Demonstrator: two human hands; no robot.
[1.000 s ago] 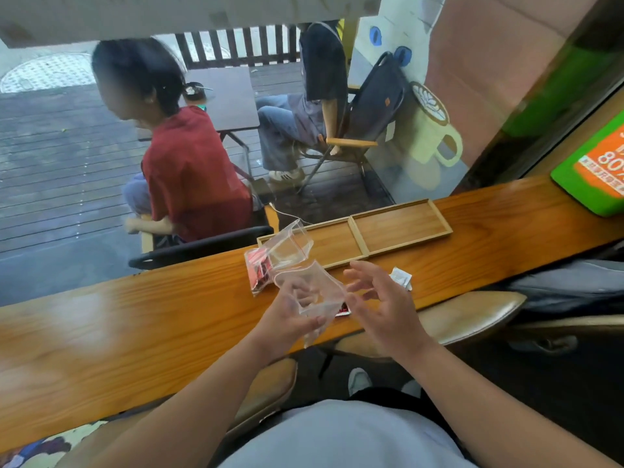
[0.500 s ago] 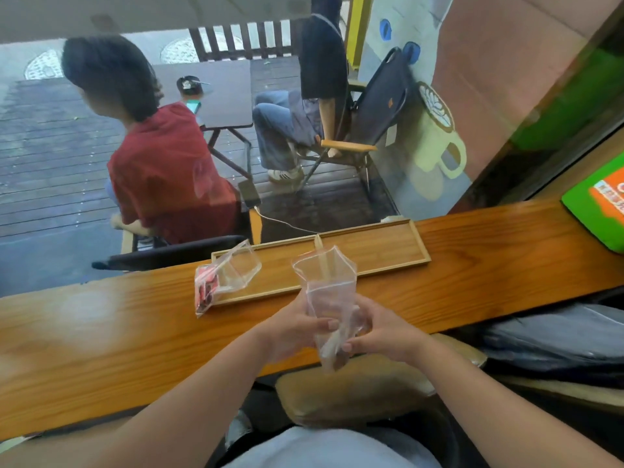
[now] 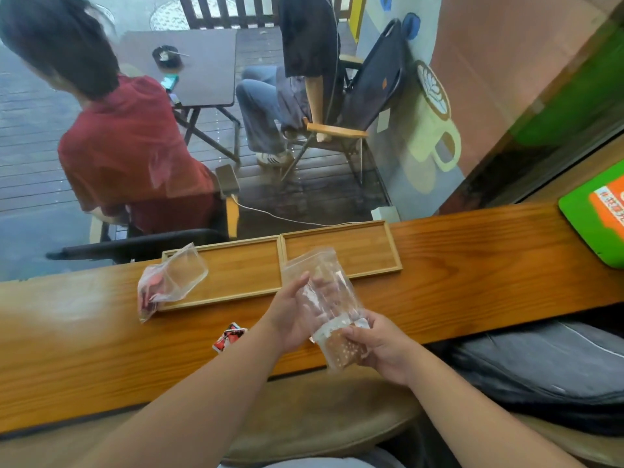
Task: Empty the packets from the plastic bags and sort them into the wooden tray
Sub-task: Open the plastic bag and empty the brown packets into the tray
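Both hands, left point(image 3: 290, 315) and right point(image 3: 378, 346), are pinching the plastic bag point(image 3: 324, 298). It's floppy and slick, so I'd grip its bottom corners and tip.

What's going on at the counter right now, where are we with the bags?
A person holds a clear plastic bag over the wooden counter with both hands: the left hand grips its side, the right hand pinches the lower end, where brown packets sit inside. A second bag, with red packets in it, lies across the left end of the wooden tray. One red-and-white packet lies loose on the counter. Both tray compartments look empty.
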